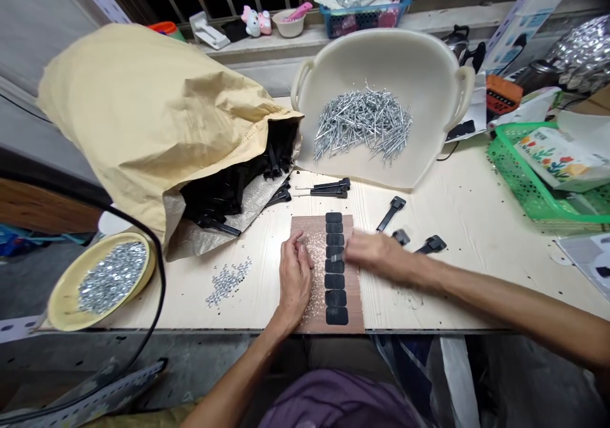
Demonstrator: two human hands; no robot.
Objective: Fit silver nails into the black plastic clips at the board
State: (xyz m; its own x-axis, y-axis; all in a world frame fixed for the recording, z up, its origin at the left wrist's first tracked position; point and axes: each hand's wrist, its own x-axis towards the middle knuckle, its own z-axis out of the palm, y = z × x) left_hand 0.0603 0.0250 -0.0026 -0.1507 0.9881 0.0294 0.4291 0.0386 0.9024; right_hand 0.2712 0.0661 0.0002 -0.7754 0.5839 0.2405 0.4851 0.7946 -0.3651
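My left hand rests on a brown board at the table's front edge, its fingers curled and pinched together on something too small to make out. A column of several black pads runs down the board. My right hand lies over the right side of that column, fingers closed on a small metal pin with a black piece. Loose black plastic clips lie just beyond it.
A tan sack spilling black clips lies at the left. A cream tray of silver nails stands behind the board. A yellow bowl of small metal bits sits front left, and a green basket at the right.
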